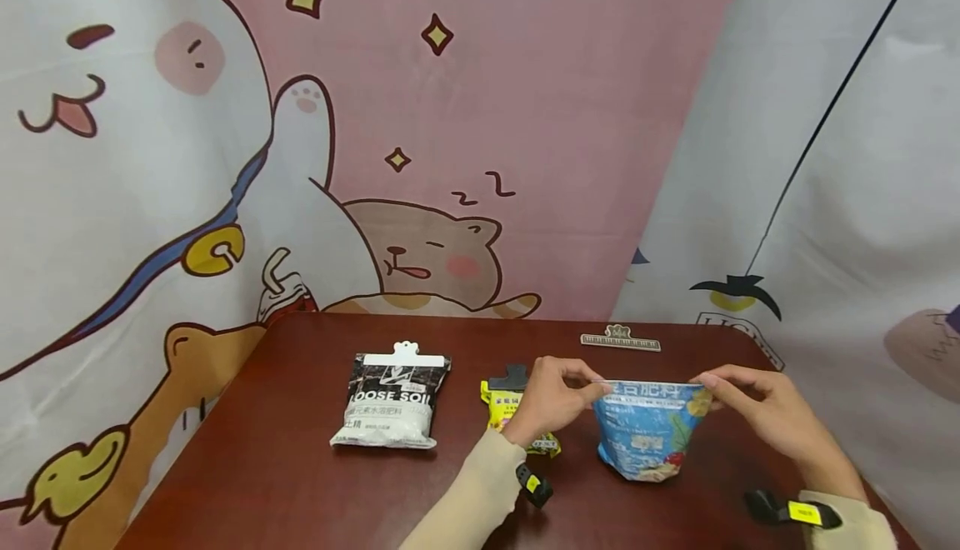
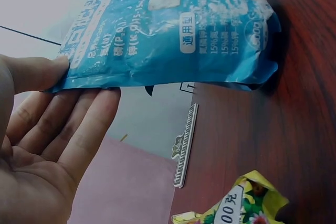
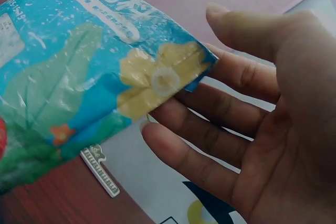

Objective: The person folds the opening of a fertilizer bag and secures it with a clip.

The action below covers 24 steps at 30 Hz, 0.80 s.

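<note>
In the head view, a blue fertilizer bag (image 1: pixel 647 433) stands upright on the table, right of centre, its flat top edge spread between both hands. My left hand (image 1: pixel 555 396) pinches the bag's top left corner; in the left wrist view the thumb lies on one face and the fingers behind. My right hand (image 3: pixel 252 93) is at the other top corner. Its fingers are fairly straight and touch the back of the bag, while the thumb stands apart from the edge in the right wrist view.
Left of the hands stands a black and white soil bag (image 1: pixel 390 404) with a white clip (image 1: pixel 405 357). A yellow packet (image 1: pixel 501 404) with a dark clip (image 1: pixel 513 377) is partly hidden by the left hand. A flat pale clip (image 1: pixel 621 339) lies near the table's back edge.
</note>
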{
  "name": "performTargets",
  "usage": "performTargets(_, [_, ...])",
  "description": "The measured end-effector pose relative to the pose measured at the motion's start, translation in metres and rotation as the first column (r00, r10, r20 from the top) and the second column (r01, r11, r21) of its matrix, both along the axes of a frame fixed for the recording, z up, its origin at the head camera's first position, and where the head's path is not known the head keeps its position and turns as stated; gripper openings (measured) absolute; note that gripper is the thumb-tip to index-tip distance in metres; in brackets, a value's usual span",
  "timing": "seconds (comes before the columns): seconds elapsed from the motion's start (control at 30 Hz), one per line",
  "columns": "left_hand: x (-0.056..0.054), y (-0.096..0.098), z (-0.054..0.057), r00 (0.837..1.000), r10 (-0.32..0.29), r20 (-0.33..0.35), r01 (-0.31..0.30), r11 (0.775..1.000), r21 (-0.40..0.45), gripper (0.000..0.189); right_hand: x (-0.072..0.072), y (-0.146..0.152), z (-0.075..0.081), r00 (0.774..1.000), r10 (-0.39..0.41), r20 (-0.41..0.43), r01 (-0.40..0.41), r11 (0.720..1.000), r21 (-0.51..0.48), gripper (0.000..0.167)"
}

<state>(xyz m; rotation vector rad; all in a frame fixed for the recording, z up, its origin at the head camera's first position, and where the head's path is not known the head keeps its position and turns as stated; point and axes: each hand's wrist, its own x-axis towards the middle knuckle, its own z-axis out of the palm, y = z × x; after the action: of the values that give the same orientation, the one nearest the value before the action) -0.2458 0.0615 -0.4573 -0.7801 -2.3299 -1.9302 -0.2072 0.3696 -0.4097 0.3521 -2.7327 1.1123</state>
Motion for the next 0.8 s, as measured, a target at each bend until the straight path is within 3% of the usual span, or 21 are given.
performTargets(0.23, [-0.001, -0.002, 0.0, 1.0, 0.006, 0.001, -0.006, 1.0, -0.02, 0.007, -0.031, 0.011, 0.002, 0.999, 0.037, 0.036, -0.039, 0.998, 0.057, 0.029])
performTargets(0.37, [-0.001, -0.001, -0.002, 1.0, 0.004, 0.004, -0.003, 1.0, -0.022, 0.008, -0.049, 0.018, 0.002, 0.994, 0.003, 0.106, -0.02, 0.987, 0.16, 0.045])
performTargets(0.53, [0.0, 0.0, -0.004, 1.0, 0.005, 0.001, -0.005, 1.0, -0.019, 0.008, -0.071, 0.023, -0.004, 0.986, 0.011, 0.168, -0.047, 0.976, 0.213, 0.063])
performTargets(0.8, [-0.001, -0.001, -0.003, 1.0, 0.002, 0.006, -0.002, 1.0, -0.021, 0.008, -0.096, 0.021, -0.009, 0.987, 0.02, 0.159, -0.071, 0.943, 0.325, 0.073])
